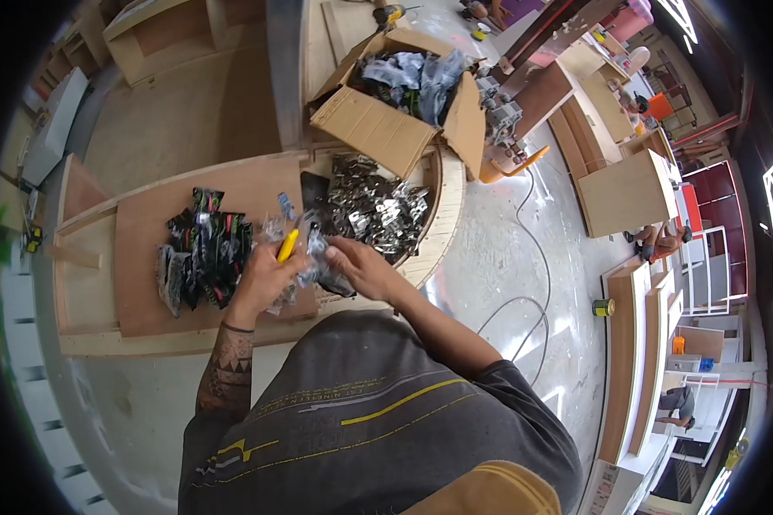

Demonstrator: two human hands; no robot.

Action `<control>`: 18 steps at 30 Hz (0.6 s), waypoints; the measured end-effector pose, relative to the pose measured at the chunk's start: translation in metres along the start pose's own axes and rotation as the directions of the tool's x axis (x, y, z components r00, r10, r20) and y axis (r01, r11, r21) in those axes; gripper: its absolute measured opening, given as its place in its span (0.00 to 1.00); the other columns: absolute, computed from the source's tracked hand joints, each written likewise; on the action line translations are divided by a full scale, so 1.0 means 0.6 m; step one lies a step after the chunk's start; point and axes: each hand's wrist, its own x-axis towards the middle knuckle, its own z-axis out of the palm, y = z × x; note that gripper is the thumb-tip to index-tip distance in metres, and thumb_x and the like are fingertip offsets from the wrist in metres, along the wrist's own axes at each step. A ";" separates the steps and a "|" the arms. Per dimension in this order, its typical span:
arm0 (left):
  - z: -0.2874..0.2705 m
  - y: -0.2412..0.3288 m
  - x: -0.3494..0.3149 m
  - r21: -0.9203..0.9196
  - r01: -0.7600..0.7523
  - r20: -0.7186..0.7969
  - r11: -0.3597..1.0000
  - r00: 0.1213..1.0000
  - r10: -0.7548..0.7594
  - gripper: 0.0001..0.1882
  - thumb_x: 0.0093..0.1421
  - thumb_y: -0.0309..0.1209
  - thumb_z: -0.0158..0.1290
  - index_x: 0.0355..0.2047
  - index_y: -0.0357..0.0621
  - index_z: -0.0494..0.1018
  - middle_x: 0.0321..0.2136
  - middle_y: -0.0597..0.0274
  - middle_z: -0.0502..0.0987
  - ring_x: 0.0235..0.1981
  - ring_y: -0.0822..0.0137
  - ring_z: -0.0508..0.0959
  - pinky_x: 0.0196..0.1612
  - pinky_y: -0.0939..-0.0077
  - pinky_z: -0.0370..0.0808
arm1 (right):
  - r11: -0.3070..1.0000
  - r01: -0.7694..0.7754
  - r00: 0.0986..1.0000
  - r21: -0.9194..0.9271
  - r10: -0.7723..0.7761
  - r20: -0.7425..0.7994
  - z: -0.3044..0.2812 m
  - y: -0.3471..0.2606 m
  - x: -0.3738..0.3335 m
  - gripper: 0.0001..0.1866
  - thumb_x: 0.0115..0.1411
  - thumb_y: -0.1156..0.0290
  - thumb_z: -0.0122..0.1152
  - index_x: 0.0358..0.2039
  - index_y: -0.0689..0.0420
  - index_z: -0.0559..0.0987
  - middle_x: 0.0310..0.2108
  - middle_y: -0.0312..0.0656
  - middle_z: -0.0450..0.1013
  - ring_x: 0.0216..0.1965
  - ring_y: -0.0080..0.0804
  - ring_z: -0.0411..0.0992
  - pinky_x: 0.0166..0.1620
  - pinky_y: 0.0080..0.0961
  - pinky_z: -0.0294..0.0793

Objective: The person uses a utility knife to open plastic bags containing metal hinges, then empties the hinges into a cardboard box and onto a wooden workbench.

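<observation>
My left hand (264, 279) is closed round a slim yellow tool (289, 245) that looks like a utility knife. Close beside it, my right hand (362, 268) grips a clear plastic bag (316, 256); its contents are hard to make out. Crumpled clear plastic lies under and around both hands. Left of them, a pile of black packets (210, 249) rests on a brown board (137, 257). To the right, a heap of shiny metal fittings (378, 206), like cabinet hinges, fills a recess in the curved wooden bench.
Beyond the metal heap stands an open cardboard box (374, 129) full of plastic-wrapped packets. An orange-handled item (524, 165) and a looping cable (548, 266) are on the right. A drill (390, 14) lies at the back. Several people and wooden cabinets (627, 193) are farther right.
</observation>
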 end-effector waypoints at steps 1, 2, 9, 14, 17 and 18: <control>-0.017 0.011 -0.005 -0.034 0.083 0.005 0.996 0.997 -0.083 0.11 0.63 0.35 0.64 0.30 0.42 0.78 0.22 0.75 0.72 0.22 0.82 0.68 0.24 0.81 0.64 | 0.999 -0.033 0.999 0.011 0.033 -0.017 0.010 0.024 0.001 0.27 0.77 0.52 0.47 0.58 0.65 0.75 0.47 0.62 0.78 0.50 0.59 0.78 0.54 0.43 0.75; -0.028 0.013 -0.012 -0.102 0.129 -0.015 0.986 0.991 -0.131 0.10 0.64 0.36 0.63 0.31 0.44 0.77 0.21 0.77 0.70 0.21 0.84 0.65 0.22 0.82 0.60 | 0.993 -0.115 0.993 0.040 0.115 -0.008 0.019 0.027 0.004 0.27 0.77 0.51 0.47 0.59 0.64 0.75 0.47 0.62 0.78 0.51 0.58 0.78 0.54 0.43 0.75; -0.086 -0.004 -0.017 0.006 0.029 -0.058 1.000 0.998 -0.029 0.11 0.66 0.34 0.60 0.33 0.38 0.77 0.23 0.75 0.69 0.23 0.82 0.65 0.24 0.79 0.63 | 0.978 -0.060 0.998 -0.198 0.053 -0.041 0.050 0.008 0.026 0.28 0.77 0.48 0.42 0.50 0.63 0.78 0.35 0.65 0.79 0.44 0.69 0.77 0.45 0.50 0.76; -0.093 -0.044 -0.040 -0.175 0.113 -0.136 0.978 0.981 -0.138 0.10 0.65 0.34 0.59 0.33 0.39 0.76 0.22 0.75 0.69 0.21 0.83 0.65 0.23 0.81 0.62 | 0.940 -0.287 0.957 0.182 0.276 0.083 0.067 0.016 0.057 0.29 0.76 0.47 0.48 0.37 0.65 0.78 0.22 0.44 0.68 0.26 0.27 0.64 0.33 0.32 0.69; -0.100 -0.053 -0.057 -0.080 0.128 -0.194 0.989 0.971 -0.142 0.10 0.64 0.34 0.58 0.34 0.39 0.76 0.23 0.75 0.68 0.22 0.82 0.66 0.24 0.80 0.64 | 0.993 -0.068 0.997 0.098 0.071 -0.019 0.086 0.013 0.068 0.27 0.77 0.52 0.52 0.28 0.63 0.73 0.19 0.33 0.63 0.25 0.22 0.61 0.30 0.28 0.64; -0.108 -0.070 -0.055 0.094 0.037 -0.211 0.995 0.977 -0.016 0.12 0.64 0.35 0.58 0.33 0.36 0.75 0.20 0.69 0.70 0.22 0.77 0.67 0.25 0.74 0.66 | 0.994 -0.104 0.995 0.027 0.104 -0.008 0.079 0.012 0.068 0.23 0.75 0.58 0.58 0.27 0.62 0.73 0.19 0.34 0.62 0.26 0.20 0.60 0.31 0.28 0.64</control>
